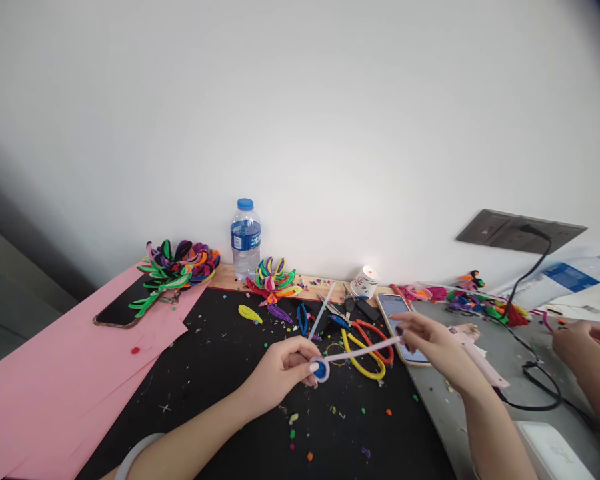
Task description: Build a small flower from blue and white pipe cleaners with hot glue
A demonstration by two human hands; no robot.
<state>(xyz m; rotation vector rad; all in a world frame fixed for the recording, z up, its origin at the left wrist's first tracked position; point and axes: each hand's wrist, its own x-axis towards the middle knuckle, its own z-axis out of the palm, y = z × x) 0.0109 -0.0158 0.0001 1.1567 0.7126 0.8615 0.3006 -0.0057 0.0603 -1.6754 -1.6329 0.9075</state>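
Observation:
My left hand (286, 373) pinches a small round blue piece (321, 370) between thumb and fingers. Around its rim runs a pale pink pipe cleaner (363, 350), which stretches off to the right. The far end of that pipe cleaner is held in the closed fingers of my right hand (433, 347), near a phone (397, 320). Just beyond lie scissors with yellow handles (363, 360), a pair with orange-red handles (380, 341) and a light blue pipe cleaner (322, 311). Yellow (251, 314), purple (279, 313) and blue loops (303, 320) rest on the black mat (220, 380).
A water bottle (245, 240) stands by the wall beside bundles of colourful loops (190, 263). Left are pink sheets (55, 373) and a dark phone (125, 307). A paper cup (365, 283) sits behind. At right are a cable (535, 400), a white box (553, 450) and another person's hands (583, 347).

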